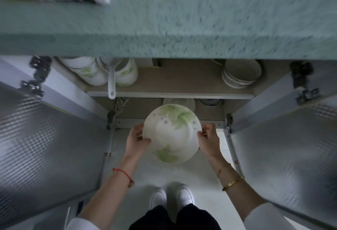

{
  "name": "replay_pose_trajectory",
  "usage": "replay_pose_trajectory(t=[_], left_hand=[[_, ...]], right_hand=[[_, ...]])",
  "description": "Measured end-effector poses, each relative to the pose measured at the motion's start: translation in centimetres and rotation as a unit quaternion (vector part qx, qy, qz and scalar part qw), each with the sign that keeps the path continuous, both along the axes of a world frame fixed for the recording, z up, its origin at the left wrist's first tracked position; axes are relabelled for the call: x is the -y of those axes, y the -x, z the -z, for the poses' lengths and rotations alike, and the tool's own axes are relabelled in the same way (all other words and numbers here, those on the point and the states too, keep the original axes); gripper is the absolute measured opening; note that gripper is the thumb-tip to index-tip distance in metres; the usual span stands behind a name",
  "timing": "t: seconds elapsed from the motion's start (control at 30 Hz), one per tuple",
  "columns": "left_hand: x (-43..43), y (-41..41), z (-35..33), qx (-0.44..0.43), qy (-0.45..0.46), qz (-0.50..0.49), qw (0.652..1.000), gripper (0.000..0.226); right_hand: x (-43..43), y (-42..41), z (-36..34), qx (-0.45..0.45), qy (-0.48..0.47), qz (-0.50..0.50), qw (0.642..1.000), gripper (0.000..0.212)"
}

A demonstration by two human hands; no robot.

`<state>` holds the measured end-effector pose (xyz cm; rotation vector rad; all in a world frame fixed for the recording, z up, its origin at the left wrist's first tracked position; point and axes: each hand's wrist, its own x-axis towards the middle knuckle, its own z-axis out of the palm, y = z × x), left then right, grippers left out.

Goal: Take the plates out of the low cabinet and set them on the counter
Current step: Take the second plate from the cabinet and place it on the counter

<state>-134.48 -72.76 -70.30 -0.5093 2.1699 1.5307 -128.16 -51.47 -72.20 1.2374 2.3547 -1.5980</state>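
At the far left we see the open left cabinet door (45,138), and inside the cabinet, on the upper shelf, white bowls with green leaves (87,74) next to a white ladle (111,82). Nearer to us, the left hand (137,138) pinches the left rim of a white plate with green leaves (172,133), thumb on its face, and the right hand (207,138) pinches the opposite rim. The plate is held face up in front of the lower shelf, outside the cabinet and above the floor. More plates (179,101) sit just behind it on that shelf. Farther right, a stack of small plates (240,75) rests on the upper shelf. We judge this to be the carrying step, with the plate out but not yet set down. Next we would raise it past the near edge of the green speckled desk (182,20), keeping it clear of that overhang.
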Motion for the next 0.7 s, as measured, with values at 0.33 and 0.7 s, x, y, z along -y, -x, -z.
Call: replay_pose_trajectory(t=[0.33,0.7], left_hand=[[1.6,-5.2,-15.6,0.003,-0.048,-0.029,0.998,0.055],[2.0,-6.3,-32.8,-0.048,-0.071,0.018,0.996,0.053]], right_hand=[[1.8,-5.6,-15.2,0.006,0.038,0.05,0.998,0.013],[2.8,-8.8,-33.2,-0.091,0.05,0.135,0.985,0.029]])
